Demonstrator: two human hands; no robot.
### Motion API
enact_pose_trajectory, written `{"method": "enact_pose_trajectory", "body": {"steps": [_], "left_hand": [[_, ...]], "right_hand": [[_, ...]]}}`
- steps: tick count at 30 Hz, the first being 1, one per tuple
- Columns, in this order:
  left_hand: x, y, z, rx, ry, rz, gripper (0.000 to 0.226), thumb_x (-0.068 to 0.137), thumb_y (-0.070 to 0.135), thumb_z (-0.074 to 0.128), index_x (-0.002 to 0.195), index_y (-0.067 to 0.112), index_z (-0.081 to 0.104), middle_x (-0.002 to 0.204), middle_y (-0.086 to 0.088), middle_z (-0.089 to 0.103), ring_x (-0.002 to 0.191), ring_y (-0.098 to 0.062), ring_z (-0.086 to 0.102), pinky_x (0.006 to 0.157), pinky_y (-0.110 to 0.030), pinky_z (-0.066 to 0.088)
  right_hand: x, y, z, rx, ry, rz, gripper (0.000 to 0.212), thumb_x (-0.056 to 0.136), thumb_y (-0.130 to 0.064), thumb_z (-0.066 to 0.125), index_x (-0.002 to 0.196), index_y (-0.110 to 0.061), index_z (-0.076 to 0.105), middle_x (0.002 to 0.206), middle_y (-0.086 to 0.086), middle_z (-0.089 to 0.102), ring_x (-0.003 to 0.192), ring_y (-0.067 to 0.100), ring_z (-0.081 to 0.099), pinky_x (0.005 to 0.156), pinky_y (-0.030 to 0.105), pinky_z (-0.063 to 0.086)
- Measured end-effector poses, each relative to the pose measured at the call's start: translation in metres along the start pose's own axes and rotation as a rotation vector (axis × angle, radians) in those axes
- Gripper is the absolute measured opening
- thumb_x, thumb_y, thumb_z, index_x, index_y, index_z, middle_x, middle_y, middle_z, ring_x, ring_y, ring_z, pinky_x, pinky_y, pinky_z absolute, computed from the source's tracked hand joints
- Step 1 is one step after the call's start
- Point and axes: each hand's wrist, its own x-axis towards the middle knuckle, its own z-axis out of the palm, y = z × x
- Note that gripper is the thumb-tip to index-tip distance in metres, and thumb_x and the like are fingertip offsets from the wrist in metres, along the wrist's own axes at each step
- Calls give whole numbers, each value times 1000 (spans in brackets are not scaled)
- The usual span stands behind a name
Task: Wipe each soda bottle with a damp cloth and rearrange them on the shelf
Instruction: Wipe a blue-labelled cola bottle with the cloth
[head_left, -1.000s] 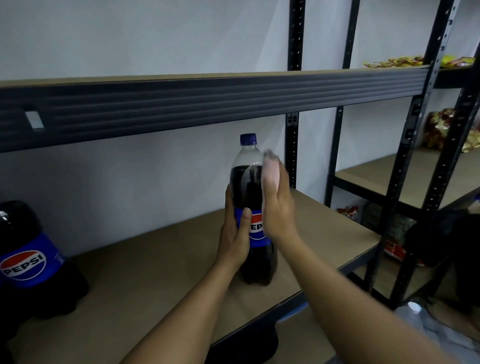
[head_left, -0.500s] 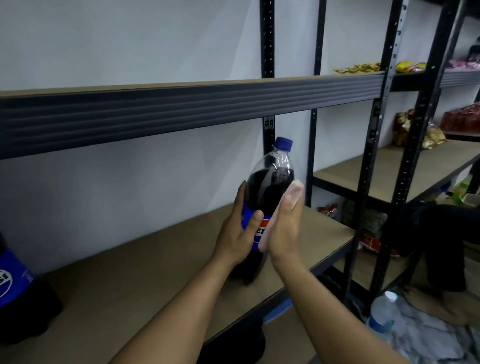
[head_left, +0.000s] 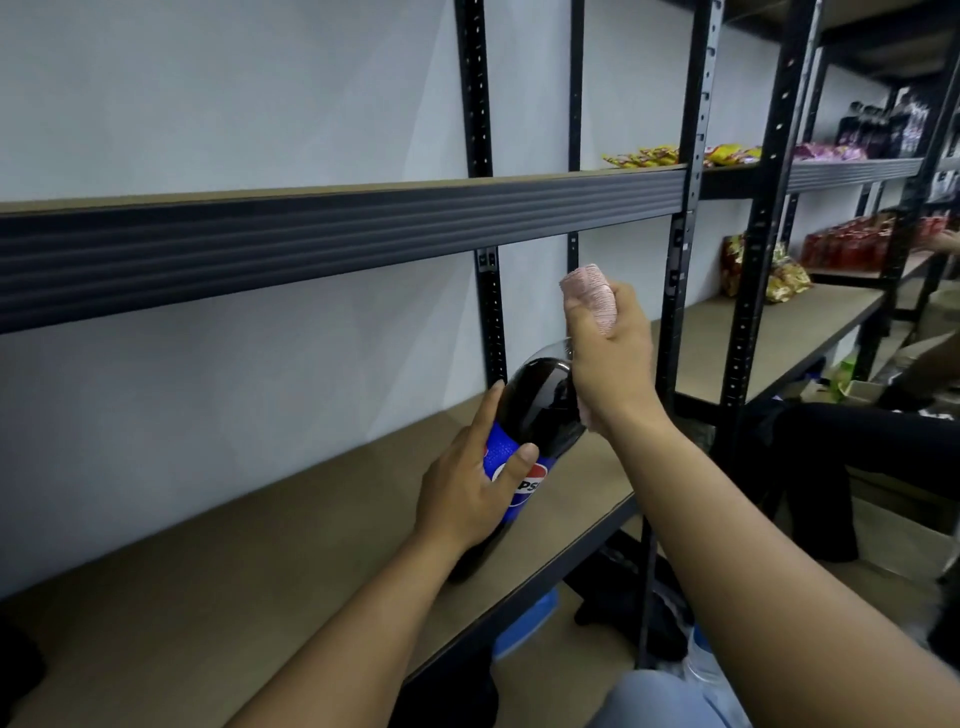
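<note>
Pink cloth (head_left: 592, 297), clenched in my right hand (head_left: 613, 364), has climbed to the bottle (head_left: 543, 405) top; left hand (head_left: 462, 493) grips the label (head_left: 500, 446); wipe looks nearly done.

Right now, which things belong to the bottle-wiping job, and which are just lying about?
In the job: dark cola bottle with blue label, gripped by the left hand; pink cloth in the right hand; brown shelf board.
Lying about: yellow snack packets; red packs and gold bags further right.
</note>
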Motion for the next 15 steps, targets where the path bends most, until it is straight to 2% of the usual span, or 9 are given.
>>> {"method": "enact_pose_trajectory", "body": {"steps": [2,4,6,9,12,15], "left_hand": [[1,0,3,63,20,-5,81,76,96,32,144,72,-5,159,9,46,132,-20,56,101,-46,56],[3,-5,1,22,-2,-4,89,72,101,36,148,71,-1,159,11,46,133,-19,56,102,-48,55],[6,-12,-5,-109,-39,-3,92,76,94,50,154,65,11,153,17,52,131,-13,58,103,-48,55],[10,-17,-12,-220,-85,-9,83,83,77,62,155,57,27,142,23,60,125,-6,62,103,-48,56],[5,-11,-9,-176,-47,-24,83,82,80,59,154,61,24,144,25,57,126,-6,61,104,-45,55],[-4,2,2,13,40,-54,91,77,94,47,154,60,13,153,18,51,130,-12,57,103,-38,54]], "right_hand": [[2,0,-1,25,8,47,12,105,-32,62,113,-24,62,85,-3,62,66,8,54,61,25,46],[2,-1,-6,72,-91,45,13,104,-32,63,112,-22,64,87,5,64,69,11,55,64,31,48],[2,-4,-14,119,-231,14,20,103,-32,66,116,-18,67,98,15,69,78,15,58,70,34,50],[2,-7,-18,155,-338,-15,22,103,-28,67,120,-14,70,100,9,70,81,11,60,74,32,51],[2,-3,-6,103,-207,-9,13,102,-33,66,111,-25,71,100,10,72,80,13,60,77,40,54],[6,2,2,32,-33,45,8,100,-37,64,104,-31,68,79,-6,64,68,10,55,67,37,49]]}}
